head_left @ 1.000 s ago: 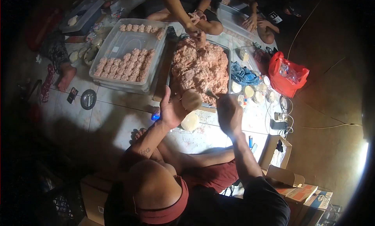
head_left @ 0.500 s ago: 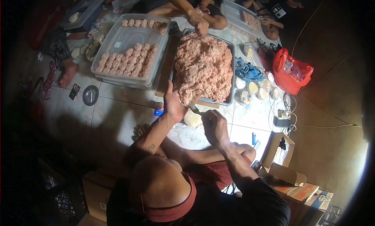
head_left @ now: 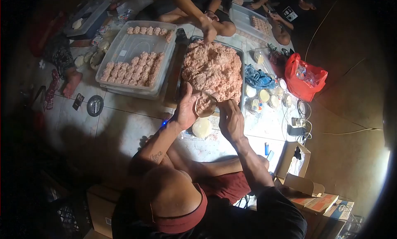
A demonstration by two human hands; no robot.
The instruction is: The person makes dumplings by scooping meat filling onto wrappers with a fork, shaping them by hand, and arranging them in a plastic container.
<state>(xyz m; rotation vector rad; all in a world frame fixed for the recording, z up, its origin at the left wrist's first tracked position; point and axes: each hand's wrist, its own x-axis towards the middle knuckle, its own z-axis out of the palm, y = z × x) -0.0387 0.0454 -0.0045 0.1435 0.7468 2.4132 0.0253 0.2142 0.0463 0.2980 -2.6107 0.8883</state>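
Observation:
On the fingers of my left hand (head_left: 186,111) rests a thin round wrapper (head_left: 203,111) with pink filling on it, the thumb raised. My right hand (head_left: 232,122) grips a fork (head_left: 212,96), whose tip is at the filling over the wrapper. Just beyond both hands is a deep tray (head_left: 242,69) heaped with pink minced filling (head_left: 213,69). A pale stack of round wrappers (head_left: 202,128) lies on the floor below my hands. To the left, a clear plastic box (head_left: 118,44) holds rows of shaped pink pieces (head_left: 136,69).
A co-worker's hand (head_left: 209,32) is at the tray's far edge. Another person sits at the back right beside a clear box (head_left: 240,15). On the right are a blue cloth (head_left: 258,77), a red bag (head_left: 304,84), cables and cardboard boxes (head_left: 293,160). A round black dish (head_left: 95,106) lies left.
Filling now sits on the wrapper, which was bare a second ago. My right hand brought the fork from the tray to the wrapper. The co-worker's hand has lifted slightly from the filling.

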